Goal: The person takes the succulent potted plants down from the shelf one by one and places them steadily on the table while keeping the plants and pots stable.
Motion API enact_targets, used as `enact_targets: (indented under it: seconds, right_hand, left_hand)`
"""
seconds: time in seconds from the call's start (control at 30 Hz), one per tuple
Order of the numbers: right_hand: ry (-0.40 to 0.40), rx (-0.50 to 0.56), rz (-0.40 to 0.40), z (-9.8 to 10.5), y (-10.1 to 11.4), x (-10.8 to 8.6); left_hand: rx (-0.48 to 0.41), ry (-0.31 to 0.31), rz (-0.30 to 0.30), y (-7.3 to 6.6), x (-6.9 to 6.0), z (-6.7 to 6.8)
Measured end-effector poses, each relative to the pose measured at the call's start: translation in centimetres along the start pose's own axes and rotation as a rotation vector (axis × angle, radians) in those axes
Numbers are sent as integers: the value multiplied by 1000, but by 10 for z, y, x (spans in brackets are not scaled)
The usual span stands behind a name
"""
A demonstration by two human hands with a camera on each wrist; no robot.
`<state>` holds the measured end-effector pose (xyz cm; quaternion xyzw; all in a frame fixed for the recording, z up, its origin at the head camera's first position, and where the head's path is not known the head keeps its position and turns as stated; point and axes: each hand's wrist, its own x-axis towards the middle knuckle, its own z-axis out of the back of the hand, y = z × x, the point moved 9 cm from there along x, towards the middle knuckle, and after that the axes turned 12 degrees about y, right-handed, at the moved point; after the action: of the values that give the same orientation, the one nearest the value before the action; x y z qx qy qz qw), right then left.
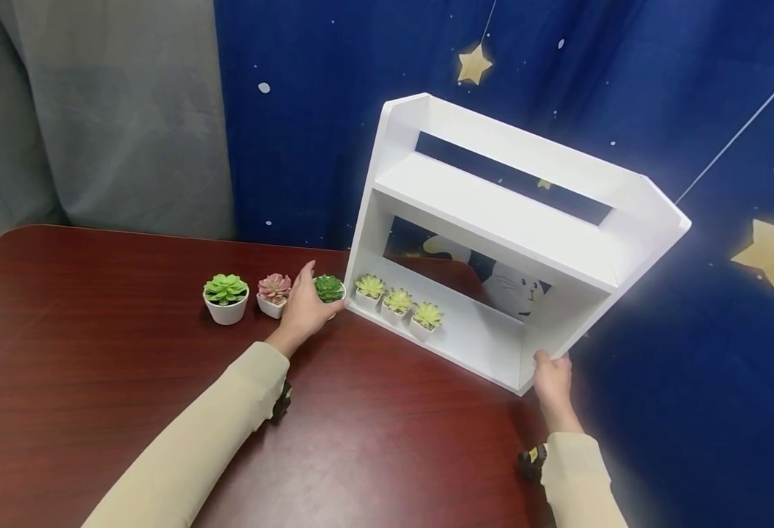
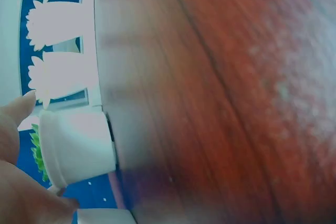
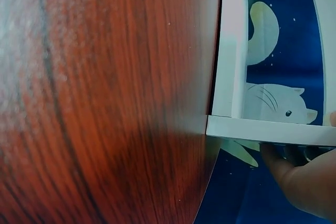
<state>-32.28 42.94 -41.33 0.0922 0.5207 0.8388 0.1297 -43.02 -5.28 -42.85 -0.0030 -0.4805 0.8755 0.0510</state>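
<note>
My left hand (image 1: 304,308) is around a dark green potted succulent (image 1: 329,288) beside the shelf's left end, thumb on one side and fingers on the other. In the left wrist view its white pot (image 2: 79,142) stands close to the tabletop between thumb and fingers. My right hand (image 1: 553,381) grips the lower right side panel of a white two-tier shelf (image 1: 492,220); in the right wrist view its fingers (image 3: 278,163) curl behind that panel (image 3: 273,131). Three yellow-green potted succulents (image 1: 396,302) sit in a row at the left of the lower tier.
Left of my left hand stand a pink potted succulent (image 1: 273,293) and a bright green one (image 1: 226,297). The shelf rests on a reddish-brown table (image 1: 374,440). Behind it hang a blue starry curtain (image 1: 308,132) and a grey curtain (image 1: 123,117).
</note>
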Motion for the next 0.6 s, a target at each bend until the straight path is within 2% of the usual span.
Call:
enact_targets:
  seconds: [0.1,0.17,0.3,0.37,0.47,0.53,0.6]
  right_hand:
    - [0,9,9,0,0,0]
    - [1,11,10,-1,0,0]
    - [2,13,7,-2,-1,0]
    - [2,14,5,-2,0,0]
    - [-1,19,2,-2,0,0]
    - [-1,21,2,-2,0,0]
    - [3,22,6,-2,0,1]
  left_hand:
    - [28,-25,-20,-8,-2,2]
    - [31,-77,-59,-15,-5,6]
    - [-37,-244,-222,-37,-17,18]
    - [-97,-303,-314,-47,-23,21]
    - [-173,-316,-385,-56,-29,19]
    - [-208,-297,-388,-58,-30,14]
    - [-220,-264,-364,-59,-29,8]
